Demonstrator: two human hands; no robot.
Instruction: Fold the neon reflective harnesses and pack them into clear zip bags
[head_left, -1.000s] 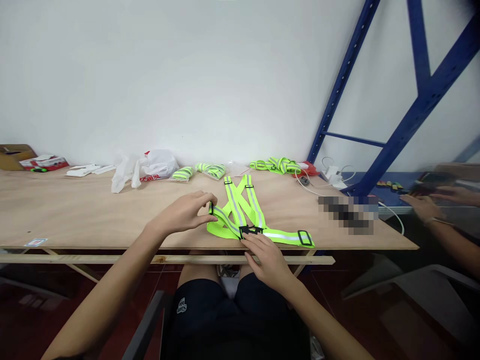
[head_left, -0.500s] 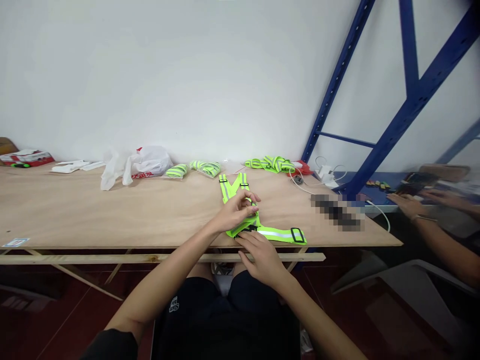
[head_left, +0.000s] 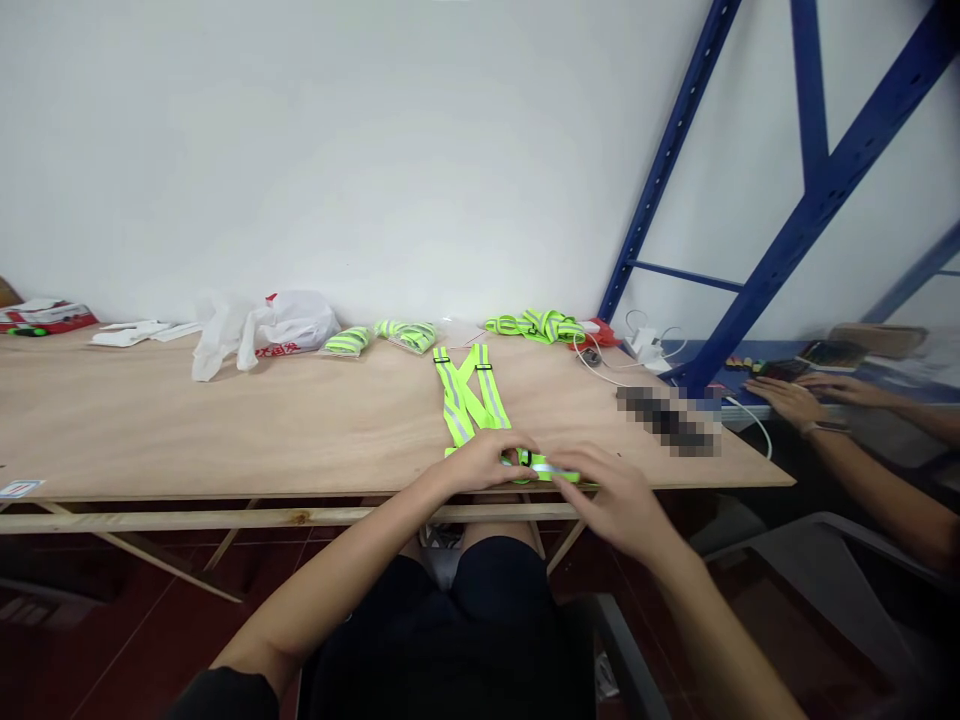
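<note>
A neon-yellow reflective vest [head_left: 490, 397] made of straps with silver stripes lies on the wooden table, its two shoulder straps crossing and pointing away from me. My left hand [head_left: 487, 462] is curled over the lower part of the vest, thumb and fingers around the waist strap beside a black buckle. Along the front table edge the waist strap runs rightward, its end between the thumb and fingers of my right hand [head_left: 615, 497], which is slightly blurred. The lower middle of the vest is partly hidden under my left hand.
Packed reflective vests [head_left: 406, 334] and a loose vest bundle [head_left: 536, 325] lie by the wall, near a white plastic bag [head_left: 300, 318]. A cable [head_left: 600, 372] and a pixelated dark object [head_left: 667, 420] are at right. Beyond the blue rack post [head_left: 660, 190], another person's hands [head_left: 795, 400] work.
My left hand has moved down from the vest's middle to the waist strap by the buckle. My right hand has moved right along that strap. The crossed straps are now uncovered.
</note>
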